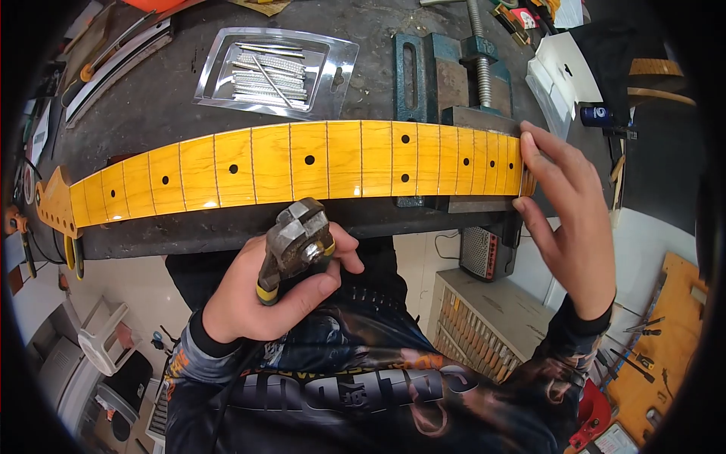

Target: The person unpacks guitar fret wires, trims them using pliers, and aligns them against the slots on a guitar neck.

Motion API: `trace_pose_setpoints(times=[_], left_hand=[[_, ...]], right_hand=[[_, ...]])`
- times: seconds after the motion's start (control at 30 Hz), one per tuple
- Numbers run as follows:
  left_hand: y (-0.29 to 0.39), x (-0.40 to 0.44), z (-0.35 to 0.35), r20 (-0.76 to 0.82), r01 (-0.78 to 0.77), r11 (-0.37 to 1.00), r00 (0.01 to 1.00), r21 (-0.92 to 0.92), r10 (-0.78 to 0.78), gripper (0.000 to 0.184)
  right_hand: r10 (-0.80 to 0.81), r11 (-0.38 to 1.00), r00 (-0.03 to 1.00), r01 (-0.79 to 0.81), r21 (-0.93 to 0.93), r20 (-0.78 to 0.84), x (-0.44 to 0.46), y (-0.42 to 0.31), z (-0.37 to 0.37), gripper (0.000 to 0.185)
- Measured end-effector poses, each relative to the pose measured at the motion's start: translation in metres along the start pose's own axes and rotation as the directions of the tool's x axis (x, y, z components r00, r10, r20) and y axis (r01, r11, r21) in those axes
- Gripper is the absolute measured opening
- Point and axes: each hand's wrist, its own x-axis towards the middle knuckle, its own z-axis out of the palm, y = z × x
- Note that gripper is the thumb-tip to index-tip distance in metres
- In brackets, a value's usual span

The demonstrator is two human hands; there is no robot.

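A glossy amber guitar neck (344, 160) with black dot markers lies across the bench, its headstock (57, 200) at the left. Thin cross lines run along its fretboard. My left hand (261, 291) is closed around a pair of end-cutting pliers (296, 240), steel jaws pointing up just below the neck's near edge; their handles are mostly hidden by my hand. With thumb on the near edge and fingers on the far edge, my right hand (563, 208) grips the neck's right end. Behind the neck, a clear plastic tray (336, 76) holds several pieces of fret wire (268, 78).
A green bench vise (446, 72) stands behind and under the neck's right half. A long straightedge-like bar (121, 68) lies at the back left. White packaging (563, 72) sits at the back right. Below the bench are a grey box (484, 250) and a tool-covered board (650, 356).
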Motion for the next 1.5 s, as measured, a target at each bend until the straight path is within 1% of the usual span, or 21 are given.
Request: trace_pose_setpoints(times=[0.13,0.3,0.33,0.4,0.47,0.53,0.57,0.67,0.73,0.83,0.9,0.93,0.97,1.0,1.07,1.13,1.27,1.33,1.37,1.43,1.5], left_hand=[[-0.001,0.0,0.002,-0.019,-0.032,0.999,0.999,0.0,0.032,0.037],[-0.003,-0.001,0.003,-0.022,-0.057,0.998,0.998,-0.021,0.056,0.036],[-0.004,-0.002,0.004,-0.018,-0.066,0.998,0.998,-0.012,0.066,0.036],[-0.002,-0.007,0.005,-0.015,-0.083,0.994,0.996,0.067,0.085,0.038],[0.006,-0.015,0.003,0.02,-0.089,0.955,0.996,0.282,0.087,0.036],[-0.002,-0.023,0.003,0.067,-0.245,0.827,0.967,0.505,0.245,0.04],[-0.004,-0.029,0.001,0.065,-0.253,0.82,0.964,0.514,0.257,0.04],[-0.014,-0.051,-0.008,0.111,-0.236,0.711,0.969,0.662,0.219,0.046],[-0.034,-0.07,-0.013,0.054,-0.119,0.715,0.992,0.689,0.113,0.044],[-0.053,-0.093,-0.018,-0.063,0.01,0.782,0.997,0.623,0.037,0.041],[-0.057,-0.109,-0.023,-0.139,0.124,0.844,0.989,0.522,-0.059,0.039],[-0.065,-0.117,-0.026,-0.137,0.122,0.842,0.989,0.526,-0.057,0.039],[-0.076,-0.123,-0.031,-0.178,0.135,0.899,0.982,0.416,-0.065,0.039],[-0.083,-0.129,-0.034,-0.214,0.145,0.944,0.973,0.296,-0.082,0.039],[-0.081,-0.136,-0.037,-0.241,0.147,0.952,0.967,0.268,-0.082,0.045],[-0.085,-0.144,-0.039,-0.29,0.156,0.97,0.952,0.187,-0.098,0.049],[-0.103,-0.153,-0.044,-0.333,0.122,0.984,0.94,0.131,-0.072,0.052],[-0.113,-0.154,-0.045,-0.382,0.109,0.989,0.922,0.103,-0.062,0.054],[-0.116,-0.155,-0.046,-0.382,0.109,0.989,0.922,0.102,-0.063,0.054],[-0.121,-0.155,-0.049,-0.403,0.114,0.987,0.913,0.116,-0.059,0.046],[-0.123,-0.155,-0.053,-0.392,0.137,0.985,0.916,0.106,-0.085,0.054]], right_hand=[[-0.02,0.985,0.991,-0.002,-0.17,-0.13,-0.01,-0.014,0.011,0.058],[-0.06,0.974,0.967,0.003,-0.225,-0.246,-0.02,-0.016,0.024,0.046],[-0.046,0.983,0.963,-0.003,-0.181,-0.267,-0.019,-0.018,0.025,0.042],[-0.039,0.99,0.953,-0.004,-0.142,-0.301,-0.017,-0.023,0.02,0.038],[-0.009,0.996,0.959,-0.016,-0.086,-0.284,-0.015,-0.028,0.013,0.028],[-0.019,0.998,0.96,0.003,-0.059,-0.28,-0.01,-0.023,0.007,0.024],[-0.023,0.999,0.965,0.017,-0.028,-0.262,-0.007,-0.019,0.003,0.019],[-0.073,0.992,0.973,0.048,-0.118,-0.218,0.009,-0.018,-0.018,0.017],[-0.106,0.989,0.96,0.075,-0.127,-0.259,0.034,-0.025,-0.022,0.012],[-0.201,0.979,0.914,0.195,-0.052,-0.351,0.085,-0.056,-0.025,0.006],[-0.234,0.963,0.934,0.261,0.069,-0.272,0.127,-0.079,-0.014,0.01],[-0.252,0.961,0.943,0.271,0.061,-0.217,0.148,-0.088,-0.003,0.016],[-0.266,0.96,0.951,0.277,0.053,-0.159,0.169,-0.099,0.006,0.023],[-0.234,0.969,0.971,0.236,-0.069,0.039,0.191,-0.115,0.004,0.036],[-0.238,0.953,0.954,0.266,-0.147,0.184,0.218,-0.131,0.014,0.041],[-0.235,0.898,0.933,0.315,-0.306,0.273,0.23,-0.139,0.02,0.041],[-0.207,0.889,0.919,0.32,-0.327,0.336,0.25,-0.133,0.031,0.035],[-0.255,0.86,0.882,0.394,-0.324,0.395,0.251,-0.135,0.027,0.028],[-0.164,0.957,0.855,0.259,-0.13,0.492,0.251,-0.13,0.02,0.024],[-0.151,0.97,0.857,0.225,-0.093,0.493,0.247,-0.131,0.015,0.023],[-0.137,0.981,0.859,0.188,-0.054,0.493,0.244,-0.127,0.014,0.021]])
